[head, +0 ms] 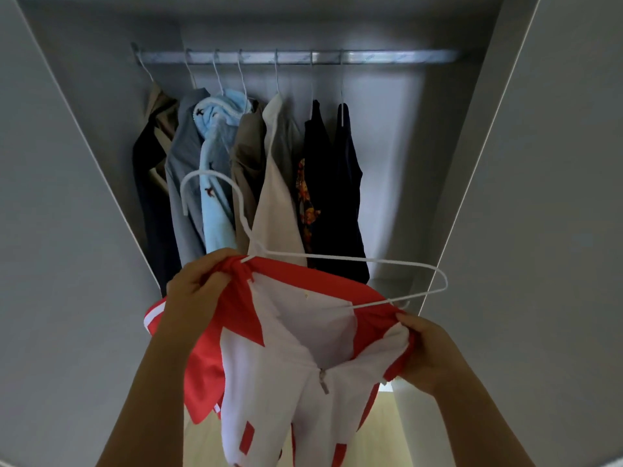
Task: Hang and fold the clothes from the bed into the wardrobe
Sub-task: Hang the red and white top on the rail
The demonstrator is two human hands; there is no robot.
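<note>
Both grips pinch jacket (269,365) edges, left hand (197,288) beside hanger (337,257) neck, right hand (429,352) opposite; rail (404,57) open rightward.

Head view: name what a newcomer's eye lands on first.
First comes the red and white zip jacket low in the centre, stretched between the left grip and the right grip, with a white wire hanger partly inside its top. Behind it, a row of garments hangs on the left part of the wardrobe rail, a light blue fleece brightest among them.
</note>
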